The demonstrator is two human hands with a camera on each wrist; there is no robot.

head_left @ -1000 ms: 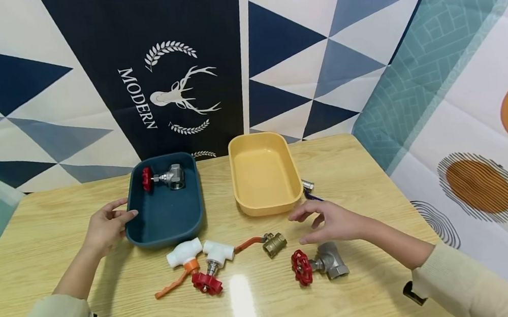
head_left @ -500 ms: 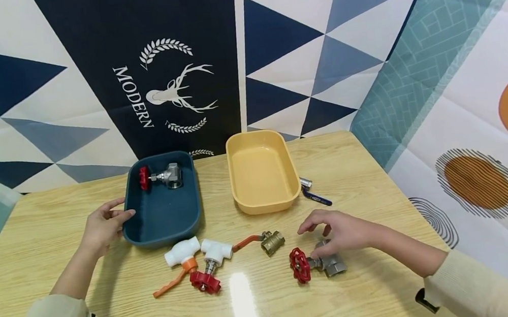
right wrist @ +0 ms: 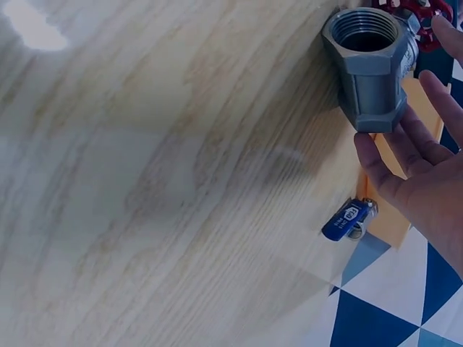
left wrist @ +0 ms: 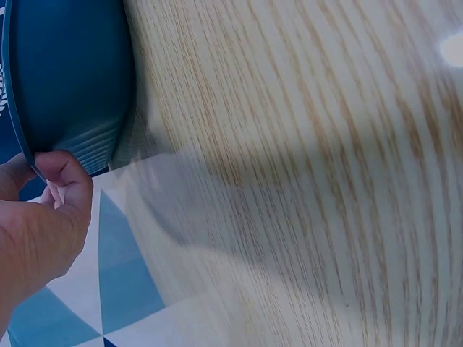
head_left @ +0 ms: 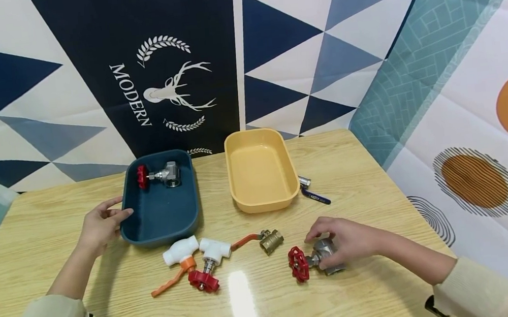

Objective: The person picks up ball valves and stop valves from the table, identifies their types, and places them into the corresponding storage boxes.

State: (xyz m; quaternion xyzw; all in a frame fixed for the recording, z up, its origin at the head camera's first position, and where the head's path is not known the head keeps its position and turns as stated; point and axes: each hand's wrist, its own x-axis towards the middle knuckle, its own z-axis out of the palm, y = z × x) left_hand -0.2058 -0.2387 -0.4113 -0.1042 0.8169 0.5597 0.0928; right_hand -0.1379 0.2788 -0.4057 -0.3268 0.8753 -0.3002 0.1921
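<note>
My left hand (head_left: 100, 227) pinches the left rim of a dark blue plastic bin (head_left: 160, 216), thumb inside and fingers outside. In that bin lies a metal valve (head_left: 171, 174) with a red handwheel. At the right, my right hand (head_left: 346, 239) is over a grey metal gate valve (head_left: 324, 248) with a red wheel (head_left: 298, 265). The right wrist view shows fingertips right at the end of the valve's threaded body (right wrist: 369, 87), thumb and fingers spread around it. The valve lies on the table, partly hidden by the hand in the head view.
A yellow bin (head_left: 262, 170) stands at the back. Beside it lies a blue-handled valve (head_left: 315, 196). Two white plastic valves, one with an orange lever (head_left: 168, 284), one with a red wheel (head_left: 203, 281), lie in front of the blue bin. A brass valve (head_left: 271, 242) lies between.
My right hand has moved down and right from near the yellow bin onto the grey gate valve, uncovering the blue-handled valve. The left hand stays on the bin's rim.
</note>
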